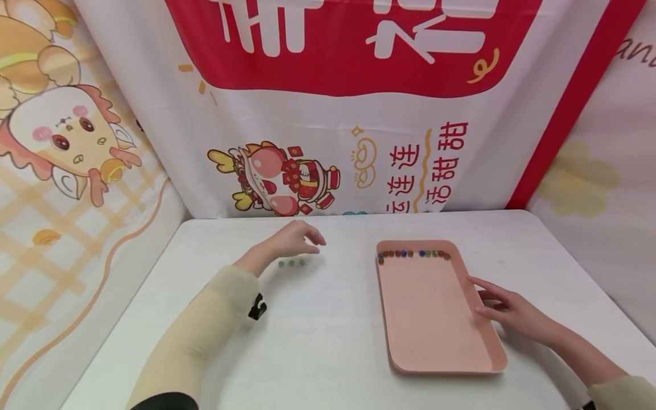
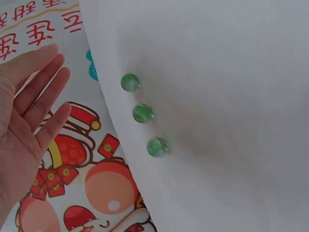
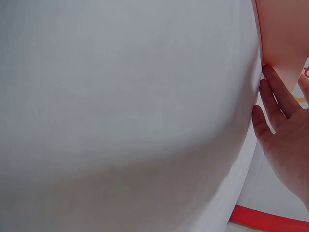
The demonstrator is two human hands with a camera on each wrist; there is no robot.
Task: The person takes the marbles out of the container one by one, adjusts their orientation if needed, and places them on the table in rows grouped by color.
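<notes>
My left hand (image 1: 292, 239) hovers over the far left part of the table, fingers loosely bent and nothing in them. Three green glass marbles (image 2: 143, 113) lie in a short row on the white table just beneath it, apart from the fingers. My right hand (image 1: 517, 313) holds the right long wall of a shallow pink tray (image 1: 435, 319), its thumb at the rim; the right wrist view shows fingertips (image 3: 270, 72) against the wall's outer side. Inside the tray, several brown, blue and green marbles (image 1: 405, 254) line the far end, with a small gap in the row.
The white table (image 1: 318, 341) carries the tray on its right half. A printed cloth (image 1: 328, 114) hangs upright behind the table's far edge. Patterned side cloths (image 1: 77, 228) stand along the left and right.
</notes>
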